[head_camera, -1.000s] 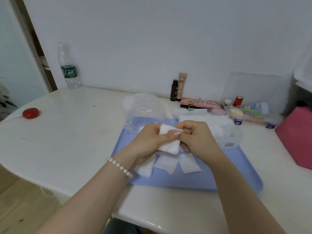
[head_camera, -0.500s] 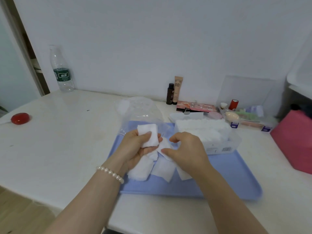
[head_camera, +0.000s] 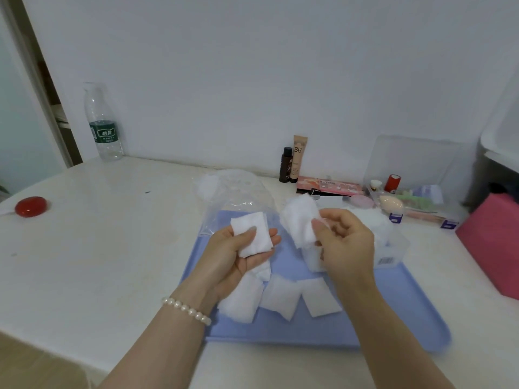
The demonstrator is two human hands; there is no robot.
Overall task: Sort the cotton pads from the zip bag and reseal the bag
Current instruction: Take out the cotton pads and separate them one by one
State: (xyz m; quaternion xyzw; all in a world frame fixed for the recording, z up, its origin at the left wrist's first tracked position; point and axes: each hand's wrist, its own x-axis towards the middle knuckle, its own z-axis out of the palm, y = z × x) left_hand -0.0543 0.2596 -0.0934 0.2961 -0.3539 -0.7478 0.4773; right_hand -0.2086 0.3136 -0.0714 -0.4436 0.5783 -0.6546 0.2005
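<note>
My left hand [head_camera: 238, 256] holds a small stack of white cotton pads [head_camera: 254, 234] under its thumb, above the left part of the blue tray [head_camera: 393, 310]. My right hand [head_camera: 345, 242] pinches another white cotton pad [head_camera: 299, 220], lifted over the tray's middle. Three more pads [head_camera: 280, 297] lie side by side on the tray below my hands. The clear zip bag [head_camera: 238, 192] lies crumpled at the tray's far left corner, its mouth not visible. A clear plastic box [head_camera: 390, 248] with more pads stands behind my right hand.
A water bottle [head_camera: 102, 122] stands at the back left by the wall. A red round object [head_camera: 31, 206] lies at the left. Cosmetics tubes [head_camera: 293, 160], a palette and a clear organiser [head_camera: 412, 203] line the back right. A pink box [head_camera: 491, 242] sits at the right.
My hands, joined on one bundle of pads a second ago, have separated. The left kept a stack and opened upward; the right dipped to the tray and rose with another pad.
</note>
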